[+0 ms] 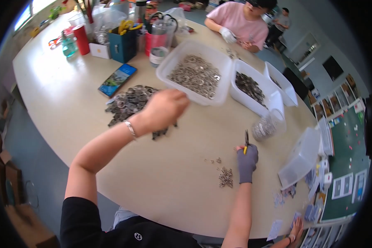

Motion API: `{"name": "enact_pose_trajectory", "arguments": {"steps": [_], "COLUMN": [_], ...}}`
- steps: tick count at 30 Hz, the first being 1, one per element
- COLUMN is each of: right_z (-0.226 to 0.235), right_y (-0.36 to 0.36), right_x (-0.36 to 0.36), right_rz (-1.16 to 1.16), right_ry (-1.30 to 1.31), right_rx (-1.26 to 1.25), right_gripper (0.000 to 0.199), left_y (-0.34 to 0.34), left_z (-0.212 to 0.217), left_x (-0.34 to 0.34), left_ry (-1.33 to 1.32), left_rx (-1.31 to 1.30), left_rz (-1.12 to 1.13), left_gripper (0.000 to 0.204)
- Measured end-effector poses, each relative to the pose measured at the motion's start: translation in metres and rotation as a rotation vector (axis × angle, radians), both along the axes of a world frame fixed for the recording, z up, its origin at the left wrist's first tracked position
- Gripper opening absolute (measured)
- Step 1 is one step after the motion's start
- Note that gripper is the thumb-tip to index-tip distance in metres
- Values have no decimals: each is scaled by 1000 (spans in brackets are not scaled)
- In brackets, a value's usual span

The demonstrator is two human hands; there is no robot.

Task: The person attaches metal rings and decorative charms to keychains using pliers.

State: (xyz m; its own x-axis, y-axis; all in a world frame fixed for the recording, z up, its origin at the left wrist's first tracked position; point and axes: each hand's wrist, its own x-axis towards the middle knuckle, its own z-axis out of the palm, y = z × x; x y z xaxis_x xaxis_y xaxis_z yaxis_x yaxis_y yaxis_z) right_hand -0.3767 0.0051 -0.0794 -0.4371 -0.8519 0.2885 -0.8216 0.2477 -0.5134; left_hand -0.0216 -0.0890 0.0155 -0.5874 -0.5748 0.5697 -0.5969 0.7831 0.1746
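Observation:
My left hand (164, 108), bare and with a bracelet at the wrist, is raised over the table with its fingers curled. It is between a heap of dark, flat metal pieces (128, 103) and a clear plastic bin (224, 93) of metal rings (194, 74). Whatever its fingers may hold is hidden and blurred. In a grey glove, my right hand (247, 163) is closed round yellow-handled pliers (246, 142), jaws pointing away from me. Close to its left lies a small pile of metal rings (225, 177), with a few loose ones beyond.
Right of the bin stand a white tub (273, 99) of dark pieces and a clear jar (265, 127). A phone (117, 80), a teal tool holder (123, 46) and a red cylinder (81, 40) are at the far left. A person in pink (239, 20) works across the table.

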Motion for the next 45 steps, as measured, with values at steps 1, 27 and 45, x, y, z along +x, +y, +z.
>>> {"name": "enact_pose_trajectory", "arguments": {"steps": [1,27,45], "right_z": [-4,0,-6], "right_y": [-4,-1,-1], "right_x": [-2,10,17], "right_rz": [12,93,114], "right_ry": [-41,-38,156], "right_rx": [-9,-10,-144], "right_gripper": [19,15,19], "left_y": [5,-139,-233], "left_z": [-5,25,-43], "left_x": [-14,-222,-308], "left_ry": [-65,-136,-178], "left_rx": [-123,155,378], "left_rz": [-90,19,-50], "left_gripper": [12,14,38]}}
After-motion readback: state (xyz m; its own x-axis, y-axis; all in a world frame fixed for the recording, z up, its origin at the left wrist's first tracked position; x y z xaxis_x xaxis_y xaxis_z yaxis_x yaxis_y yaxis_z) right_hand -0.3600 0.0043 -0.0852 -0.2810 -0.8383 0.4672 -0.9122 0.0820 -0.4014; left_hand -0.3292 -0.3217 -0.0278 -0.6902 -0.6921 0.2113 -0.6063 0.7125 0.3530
